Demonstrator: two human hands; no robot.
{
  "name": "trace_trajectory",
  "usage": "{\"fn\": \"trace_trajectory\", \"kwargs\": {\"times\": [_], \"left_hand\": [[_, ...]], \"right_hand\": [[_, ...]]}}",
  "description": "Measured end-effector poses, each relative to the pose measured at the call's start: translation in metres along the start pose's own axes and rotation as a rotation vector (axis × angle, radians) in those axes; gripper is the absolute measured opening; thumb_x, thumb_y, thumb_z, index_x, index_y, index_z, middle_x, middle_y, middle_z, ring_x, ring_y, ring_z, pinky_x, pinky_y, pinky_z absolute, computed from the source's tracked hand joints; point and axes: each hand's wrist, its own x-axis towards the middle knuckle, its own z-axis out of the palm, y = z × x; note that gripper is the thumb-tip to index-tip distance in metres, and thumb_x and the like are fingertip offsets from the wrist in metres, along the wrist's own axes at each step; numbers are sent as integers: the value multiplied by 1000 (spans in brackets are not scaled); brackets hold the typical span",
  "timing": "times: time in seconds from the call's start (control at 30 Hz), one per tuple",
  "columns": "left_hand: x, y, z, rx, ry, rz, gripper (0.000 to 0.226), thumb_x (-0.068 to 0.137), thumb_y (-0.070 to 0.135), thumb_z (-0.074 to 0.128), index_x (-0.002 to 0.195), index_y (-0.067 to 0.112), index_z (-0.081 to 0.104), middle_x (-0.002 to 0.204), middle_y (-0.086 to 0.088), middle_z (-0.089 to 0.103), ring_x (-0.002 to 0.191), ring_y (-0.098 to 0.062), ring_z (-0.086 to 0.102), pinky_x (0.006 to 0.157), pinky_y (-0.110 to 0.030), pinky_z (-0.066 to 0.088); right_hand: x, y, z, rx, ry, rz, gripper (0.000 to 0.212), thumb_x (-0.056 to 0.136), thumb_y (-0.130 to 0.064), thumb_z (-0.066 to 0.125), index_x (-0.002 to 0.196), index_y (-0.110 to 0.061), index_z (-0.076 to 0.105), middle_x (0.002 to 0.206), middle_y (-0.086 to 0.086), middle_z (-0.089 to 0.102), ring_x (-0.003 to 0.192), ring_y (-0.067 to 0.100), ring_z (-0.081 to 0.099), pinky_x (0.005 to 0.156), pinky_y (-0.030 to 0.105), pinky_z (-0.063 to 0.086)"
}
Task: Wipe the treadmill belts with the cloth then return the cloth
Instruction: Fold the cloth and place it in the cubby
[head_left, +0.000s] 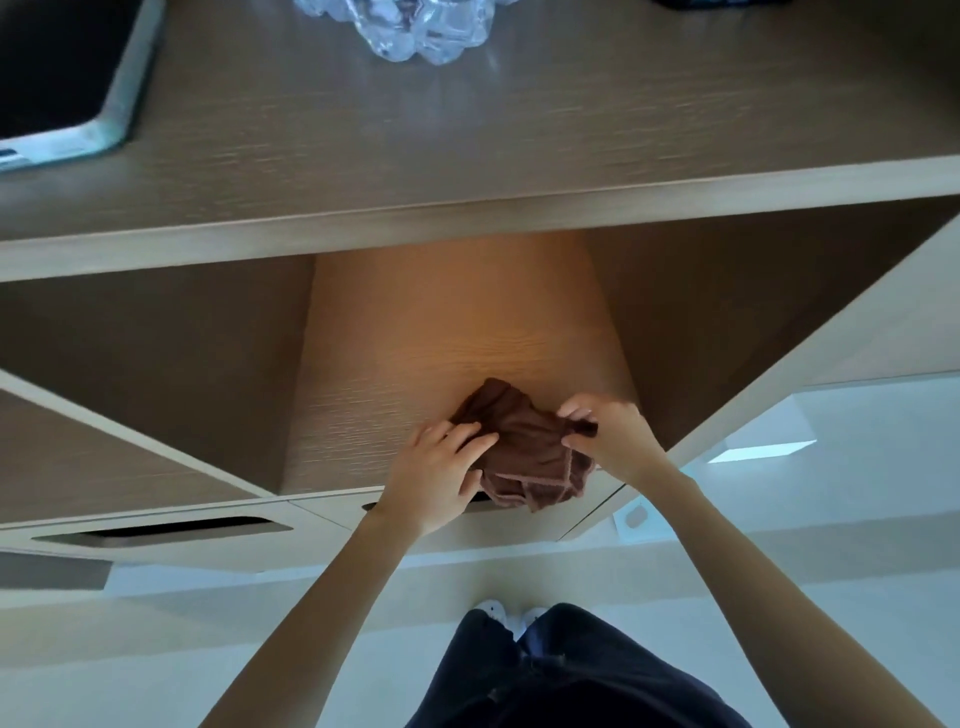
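Your cloth (524, 457) is dark brown and crumpled in folds (a stitched hem shows on its near side). It lies at the front edge of the wooden shelf (457, 332). Your right hand (608, 436) pinches its right corner, and your left hand (436, 467) presses it with nearly straight fingers.

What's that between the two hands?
A crumpled brown cloth on the wooden shelf; left hand touches it, right hand pinches it. Head view.
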Motion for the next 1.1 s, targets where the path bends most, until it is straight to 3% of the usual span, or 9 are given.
{"fn": "trace_trajectory", "kwargs": {"times": [0.07, 0.13, 0.33, 0.43, 0.53, 0.8, 0.93, 1.03, 1.1], "left_hand": [[-5, -1, -3, 15, 39, -15, 38, 77, 29, 70, 114, 22, 66, 107, 1, 68, 95, -24, 64, 87, -39, 48], [-2, -4, -10, -36, 29, -60, 30, 84, 32, 62, 112, 23, 66, 105, 2, 68, 96, -23, 63, 88, -38, 45], [38, -29, -16, -18, 5, -194, 37, 94, 34, 46, 130, 27, 50, 130, 5, 54, 120, -19, 46, 98, -36, 37], [57, -38, -11, -44, -170, -161, 48, 95, 35, 44, 142, 27, 33, 143, 7, 40, 130, -17, 35, 105, -36, 32], [67, -41, -5, -89, -246, -94, 51, 94, 32, 49, 143, 26, 32, 145, 5, 38, 132, -19, 33, 108, -36, 29], [57, -47, -11, -413, -97, -136, 32, 81, 22, 70, 111, 19, 61, 109, -2, 65, 99, -22, 59, 87, -35, 44], [47, -57, -33, -604, -2, -200, 30, 75, 16, 74, 104, 22, 66, 107, 9, 66, 93, -14, 61, 89, -33, 46], [41, -62, -55, -723, 75, -216, 30, 74, 10, 74, 100, 23, 68, 98, 19, 64, 87, -10, 63, 86, -12, 42], [38, -61, -69, -753, 97, -208, 30, 74, 8, 74, 99, 25, 69, 95, 22, 64, 85, -2, 62, 83, -3, 37]], "right_hand": [[8, -9, 0, 22, 120, -73, 23, 76, -7, 74, 92, -23, 67, 89, -19, 59, 83, -6, 55, 75, -1, 36], [18, -16, -1, 70, 136, -121, 21, 78, -8, 73, 92, -22, 68, 89, -20, 61, 82, -9, 54, 79, 2, 39], [41, -17, -5, -18, -107, -30, 30, 91, -25, 61, 120, -18, 61, 115, 1, 66, 109, 15, 58, 99, 31, 42], [46, -14, -1, -77, -172, 26, 35, 91, -20, 62, 125, -14, 59, 121, 5, 64, 113, 18, 56, 97, 28, 40], [45, -10, 0, -35, -175, 69, 33, 85, -16, 69, 118, -13, 63, 114, 7, 66, 105, 16, 58, 88, 21, 38], [42, -14, -2, -41, -223, 112, 50, 74, -17, 80, 121, -10, 62, 111, 7, 66, 97, 15, 58, 86, 21, 39], [40, -31, -28, 148, -230, 55, 28, 71, -14, 81, 96, -22, 71, 91, -4, 69, 85, 7, 61, 79, 19, 42], [36, -47, -48, 250, -227, -14, 19, 72, -14, 79, 86, -23, 71, 83, -5, 70, 76, 0, 63, 70, 15, 41], [35, -56, -58, 252, -209, -49, 16, 74, -15, 78, 88, -19, 71, 87, 1, 71, 81, 7, 64, 73, 16, 44]]}}
